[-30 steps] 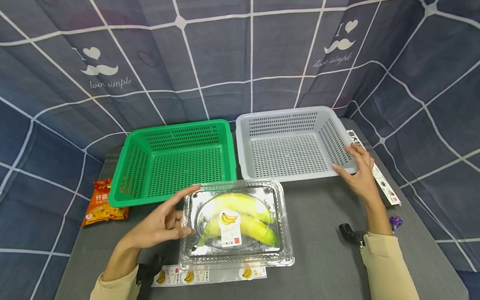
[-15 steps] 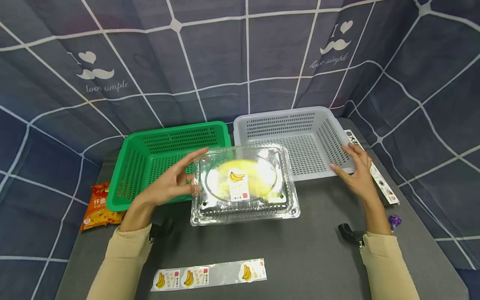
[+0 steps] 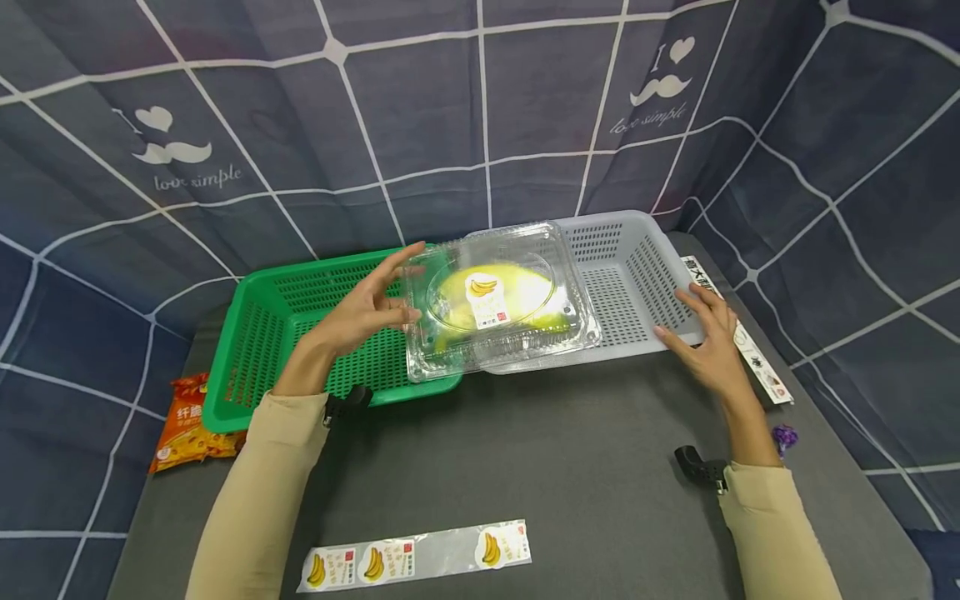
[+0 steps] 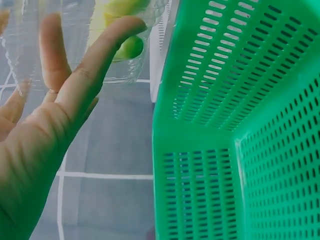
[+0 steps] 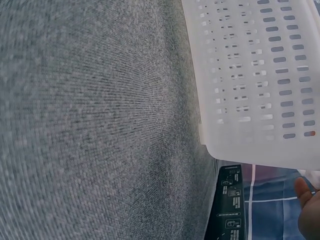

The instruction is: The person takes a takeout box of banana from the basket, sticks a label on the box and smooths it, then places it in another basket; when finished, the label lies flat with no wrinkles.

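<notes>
Thumb and fingers of my left hand (image 3: pixel 367 308) grip the left edge of a clear plastic clamshell box (image 3: pixel 525 354). Yellow-green bananas (image 3: pixel 450 312) show through its lid, which bears a white banana sticker (image 3: pixel 487 302). In the head view the box overlaps the green basket's right end and the left half of the light grey basket (image 3: pixel 660 275). My right hand (image 3: pixel 708 337) holds that grey basket at its front right corner, thumb on the front rim and fingers at the side. In the left wrist view, the left fingers lie along the clear plastic beside the green basket (image 4: pixel 195 190).
A strip of banana stickers (image 3: pixel 442 554) lies near the front. An orange snack bag (image 3: pixel 197 425) sits left of the green basket. To the right are a long narrow box (image 3: pixel 761 367) and a small purple-wrapped item (image 3: pixel 784 437). A patterned curtain (image 3: pixel 420 108) stands behind.
My left hand has carried the clamshell box away from me and slightly right, from above the sticker strip to over the baskets. The right hand has stayed at the grey basket's corner.
</notes>
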`<state>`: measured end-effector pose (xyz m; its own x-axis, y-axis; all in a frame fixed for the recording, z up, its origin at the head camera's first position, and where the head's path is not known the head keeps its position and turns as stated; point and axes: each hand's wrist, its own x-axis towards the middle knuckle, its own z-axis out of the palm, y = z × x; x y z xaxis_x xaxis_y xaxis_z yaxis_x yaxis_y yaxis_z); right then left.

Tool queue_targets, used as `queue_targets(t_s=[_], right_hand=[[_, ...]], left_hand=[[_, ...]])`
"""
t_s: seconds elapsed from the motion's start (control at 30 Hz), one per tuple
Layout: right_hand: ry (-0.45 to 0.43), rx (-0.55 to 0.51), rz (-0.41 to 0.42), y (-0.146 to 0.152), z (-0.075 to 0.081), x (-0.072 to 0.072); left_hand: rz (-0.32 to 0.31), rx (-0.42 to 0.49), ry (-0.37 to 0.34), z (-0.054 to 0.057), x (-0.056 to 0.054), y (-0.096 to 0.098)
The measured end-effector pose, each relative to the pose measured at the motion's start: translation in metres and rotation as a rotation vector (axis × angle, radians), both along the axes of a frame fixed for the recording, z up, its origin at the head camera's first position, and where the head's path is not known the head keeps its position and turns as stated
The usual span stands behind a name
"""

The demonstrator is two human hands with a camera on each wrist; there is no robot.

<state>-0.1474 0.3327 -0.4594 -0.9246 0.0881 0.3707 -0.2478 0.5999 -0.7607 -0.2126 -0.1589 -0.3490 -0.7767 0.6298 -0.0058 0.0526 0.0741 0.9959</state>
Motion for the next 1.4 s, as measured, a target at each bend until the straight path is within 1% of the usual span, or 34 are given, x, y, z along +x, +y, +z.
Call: queue_targets(t_s=[0.07, 0.17, 0.33, 0.5, 0.57, 0.67, 0.83, 0.93, 1.03, 1.17, 1.33, 1.4], right_hand=[[0.002, 0.004, -0.004, 0.0, -0.001, 0.001], [-0.005, 0.016, -0.019, 0.0, -0.001, 0.004], [-0.041, 0.019, -0.027, 0.0, -0.003, 0.006], [-0.043, 0.019, -0.022, 0.001, -0.004, 0.004], [-0.041, 0.017, -0.029, 0.001, -0.004, 0.004], [-0.038, 0.026, -0.029, 0.0, -0.004, 0.003], [-0.045, 0.038, -0.017, -0.005, -0.004, 0.001], [-0.042, 0.036, -0.02, -0.005, -0.004, 0.0], [-0.037, 0.038, -0.017, -0.004, -0.004, 0.0], [-0.006, 0.055, -0.017, -0.002, -0.003, 0.0], [0.021, 0.075, -0.02, 0.001, -0.002, 0.0], [0.021, 0.078, -0.019, 0.002, -0.002, -0.001]], left_hand=[[0.011, 0.017, -0.016, 0.0, -0.005, 0.004], [0.029, 0.036, -0.048, -0.004, -0.014, 0.014], [0.053, 0.007, -0.093, -0.012, -0.031, 0.033], [0.064, 0.002, -0.112, -0.017, -0.05, 0.055], [0.058, -0.019, -0.11, -0.018, -0.057, 0.065], [0.049, -0.083, -0.104, -0.02, -0.064, 0.078], [0.019, -0.154, -0.107, -0.027, -0.067, 0.093], [0.005, -0.187, -0.093, -0.032, -0.07, 0.101], [-0.004, -0.233, -0.044, -0.035, -0.07, 0.108], [-0.027, -0.284, 0.025, -0.037, -0.069, 0.115], [-0.036, -0.309, 0.077, -0.038, -0.069, 0.123], [-0.037, -0.336, 0.116, -0.038, -0.069, 0.126]])
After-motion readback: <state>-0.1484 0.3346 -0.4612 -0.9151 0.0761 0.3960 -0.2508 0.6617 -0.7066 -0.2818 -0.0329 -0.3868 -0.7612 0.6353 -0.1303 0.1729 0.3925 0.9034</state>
